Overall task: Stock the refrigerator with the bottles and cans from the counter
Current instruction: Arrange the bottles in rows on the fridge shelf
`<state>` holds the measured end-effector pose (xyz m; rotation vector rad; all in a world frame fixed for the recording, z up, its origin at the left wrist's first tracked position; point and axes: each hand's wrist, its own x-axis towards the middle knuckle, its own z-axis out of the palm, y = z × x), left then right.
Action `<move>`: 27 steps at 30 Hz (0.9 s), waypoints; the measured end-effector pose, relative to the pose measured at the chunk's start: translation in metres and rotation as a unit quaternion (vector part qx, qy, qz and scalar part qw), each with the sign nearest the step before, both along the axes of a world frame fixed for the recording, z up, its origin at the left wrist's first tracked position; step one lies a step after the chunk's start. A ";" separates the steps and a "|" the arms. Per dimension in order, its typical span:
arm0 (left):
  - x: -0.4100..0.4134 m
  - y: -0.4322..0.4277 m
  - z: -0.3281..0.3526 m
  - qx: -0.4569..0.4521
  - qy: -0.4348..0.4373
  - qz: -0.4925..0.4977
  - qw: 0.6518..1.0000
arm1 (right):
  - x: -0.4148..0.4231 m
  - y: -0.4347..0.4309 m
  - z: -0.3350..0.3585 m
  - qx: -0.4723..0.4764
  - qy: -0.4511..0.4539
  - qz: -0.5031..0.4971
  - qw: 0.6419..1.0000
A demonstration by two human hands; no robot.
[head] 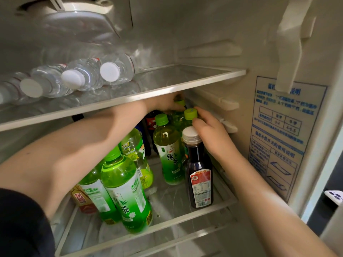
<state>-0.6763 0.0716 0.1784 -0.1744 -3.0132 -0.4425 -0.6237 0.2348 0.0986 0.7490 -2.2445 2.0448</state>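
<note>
so, starting at the far left, the water bottles (79, 78) lie on their sides on the upper shelf (185, 84) with their white caps facing out. that is probably because laid flat they fit the low space and can be pulled out by the cap.

below them, at the front left of the lower shelf (185, 218), a red and orange carton (81, 199) stands beside the leaning green tea bottles (128, 191), and an iced tea bottle (133, 143) stands just behind. they look loosely parked, which leaves the back right corner as the place to fill.

the left hand (165, 103) reaches deep under the upper shelf. its fingers are curled over the neck of the rear tea bottle (180, 103), though the shelf edge hides part of the grip. it seems to be steadying or nudging that bottle back to make room. an upright green tea bottle (168, 151) stands in front, with dark soda bottles (151, 121) behind it.

the right hand (209, 132) pinches the lime-capped bottle (190, 114) at its cap, thumb on the near side and fingers wrapped behind. holding it by the top likely lets it slide into the tight gap near the right-hand wall. just in front stands a dark bottle (199, 173) with a white cap, close under the wrist and easy to knock.

an instruction sticker (278, 136) covers the right wall, and a phone (335, 196) shows at the far right edge.

the stocking looks well along; the counter is not in view.
</note>
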 end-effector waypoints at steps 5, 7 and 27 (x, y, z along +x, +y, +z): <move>0.013 -0.010 0.007 0.034 -0.047 0.008 0.998 | 0.001 0.000 0.000 -0.012 0.003 0.008 1.000; 0.022 -0.018 0.008 0.008 -0.035 0.015 0.999 | 0.002 0.000 0.000 -0.028 -0.004 0.011 1.000; 0.105 -0.073 0.006 -0.228 -0.084 0.151 0.958 | 0.053 0.009 -0.057 0.042 0.193 -0.127 0.972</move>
